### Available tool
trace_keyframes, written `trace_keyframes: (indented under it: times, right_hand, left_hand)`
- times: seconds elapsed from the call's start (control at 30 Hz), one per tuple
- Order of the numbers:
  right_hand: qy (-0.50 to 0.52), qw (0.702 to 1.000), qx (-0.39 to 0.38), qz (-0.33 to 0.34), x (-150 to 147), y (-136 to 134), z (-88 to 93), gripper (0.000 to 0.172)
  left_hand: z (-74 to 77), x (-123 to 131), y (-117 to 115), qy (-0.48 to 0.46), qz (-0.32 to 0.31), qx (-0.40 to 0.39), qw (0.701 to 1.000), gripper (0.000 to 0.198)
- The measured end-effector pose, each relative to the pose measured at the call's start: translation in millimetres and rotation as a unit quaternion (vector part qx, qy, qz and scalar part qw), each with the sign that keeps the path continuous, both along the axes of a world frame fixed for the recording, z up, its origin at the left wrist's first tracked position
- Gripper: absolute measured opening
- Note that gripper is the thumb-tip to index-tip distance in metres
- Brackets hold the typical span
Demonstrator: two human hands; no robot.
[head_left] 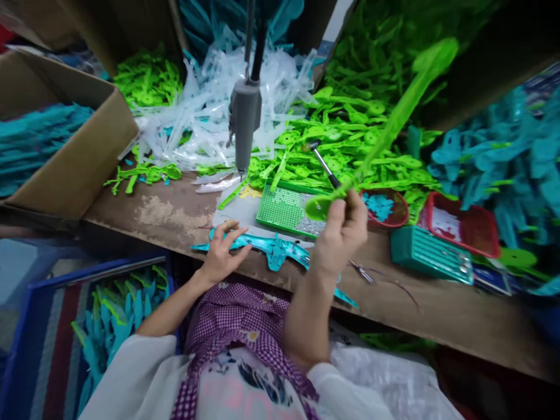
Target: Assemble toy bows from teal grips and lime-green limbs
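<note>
My right hand (339,233) is raised over the bench, its fingers closed round a long lime-green plastic part (389,125) with a rounded disc at its near end. The part slants up to the right, smeared by motion. On the bench edge lies a turquoise plastic part (275,251), long and narrow with a wider middle. My left hand (225,251) rests on its left end, fingers spread. My right forearm hides some of its right side. Behind it sits a green tray (280,204) holding small silvery pieces. A grey power screwdriver (245,116) hangs above the bench.
Piles of lime-green parts (350,134) and white translucent parts (196,111) fill the back. A cardboard box (100,146) stands left, a blue crate (30,326) below it. A hammer (324,163), red bowl (400,210), red tray (485,233) and teal box (431,256) are rightward.
</note>
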State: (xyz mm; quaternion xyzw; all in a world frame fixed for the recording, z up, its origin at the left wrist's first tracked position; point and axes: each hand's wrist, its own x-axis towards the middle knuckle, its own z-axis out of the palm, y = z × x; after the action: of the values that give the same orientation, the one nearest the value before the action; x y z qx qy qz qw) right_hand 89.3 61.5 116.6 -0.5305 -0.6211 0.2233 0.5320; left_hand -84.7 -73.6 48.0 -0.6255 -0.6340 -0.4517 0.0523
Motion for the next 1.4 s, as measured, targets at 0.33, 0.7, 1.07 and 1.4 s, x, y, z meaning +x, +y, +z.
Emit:
trace_keyframes:
  times: [0.33, 0.7, 1.07, 1.4]
  right_hand:
    - [-0.316, 0.915, -0.227, -0.106, 206, 19, -97.8, 0.048]
    - [-0.275, 0.952, 0.054, 0.123, 77, -50, -48.1, 0.030]
    - [-0.103, 0.866, -0.167, 0.461, -54, -61, -23.3, 0.042]
    - [-0.015, 0.926, -0.349, 0.143, 67, 10, -31.4, 0.039]
  left_hand:
    - [-3.9, -220, 20, -0.030, 0.331, -0.091, 0.939, 0.030]
    - [5.6, -276, 55, 0.033, 0.270, -0.189, 0.944, 0.021]
    - [36.2, -122, 10, 0.168, -0.130, -0.186, 0.959, 0.018]
    - [-10.1, -216, 0, -0.041, 0.272, -0.077, 0.958, 0.029]
